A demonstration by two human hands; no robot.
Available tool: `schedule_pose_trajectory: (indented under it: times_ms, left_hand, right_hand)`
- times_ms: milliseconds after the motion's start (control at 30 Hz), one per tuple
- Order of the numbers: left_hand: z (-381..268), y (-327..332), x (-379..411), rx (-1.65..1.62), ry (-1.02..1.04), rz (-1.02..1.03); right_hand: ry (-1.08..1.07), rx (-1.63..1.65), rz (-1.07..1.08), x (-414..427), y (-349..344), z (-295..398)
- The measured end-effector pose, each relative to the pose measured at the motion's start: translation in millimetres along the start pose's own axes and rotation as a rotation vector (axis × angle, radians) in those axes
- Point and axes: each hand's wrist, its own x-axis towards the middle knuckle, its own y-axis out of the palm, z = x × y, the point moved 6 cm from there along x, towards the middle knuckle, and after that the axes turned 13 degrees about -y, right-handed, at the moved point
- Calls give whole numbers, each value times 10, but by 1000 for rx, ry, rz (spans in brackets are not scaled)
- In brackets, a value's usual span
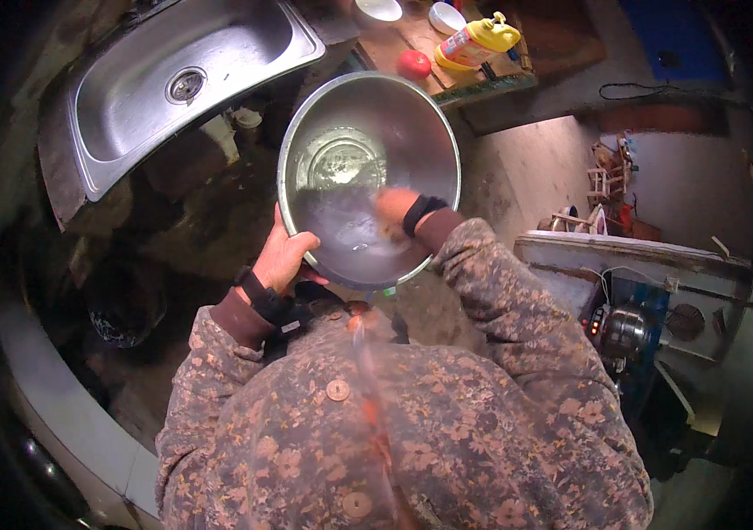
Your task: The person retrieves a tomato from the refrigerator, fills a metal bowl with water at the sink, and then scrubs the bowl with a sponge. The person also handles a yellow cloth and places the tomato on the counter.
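A large round stainless steel basin [429, 146] is tilted before my chest, its inside facing me. My left hand [280, 255] grips its lower left rim, thumb over the edge and fingers beneath. Wet, shiny patches show on the basin's inner surface. Inside it, towards the right, my right hand [395, 207] is bent down against the lower wall and blurred by motion. Something yellowish brown shows under those fingers, too smeared to identify. Dark bands circle both my wrists.
A stainless steel sink [125, 112] with a drain stands at upper left. Beyond the basin, a wooden board [383, 46] bears a tomato-like red object [414, 65], a yellow pump bottle [476, 43] and white bowls [446, 18]. A metal pot [625, 331] sits far right.
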Motion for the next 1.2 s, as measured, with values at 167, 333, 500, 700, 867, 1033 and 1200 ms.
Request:
schedule_pose_trajectory:
  times_ms: [167,333,500,700,867,1033,1200]
  left_hand:
    - [-52,-97,-97,54,41,56]
    - [-113,-169,-301,84,24,1]
    - [-26,-261,-244,-19,44,-12]
    - [-6,-235,-210,-45,50,2]
    - [30,-202,-268,-16,32,65]
    - [-93,-291,-233,-24,41,33]
    - [-89,-395,-198,-39,75,-41]
  right_hand:
    - [-341,140,-263,256,-447,886]
    - [-91,255,-456,382,-955,250]
    - [68,42,-449,260,-573,-80]
    - [-264,158,-387,366,-678,1047]
    - [-104,115,-387,621,-1038,350]
    - [-6,60,-168,442,-556,66]
    - [-243,85,-310,590,-594,926]
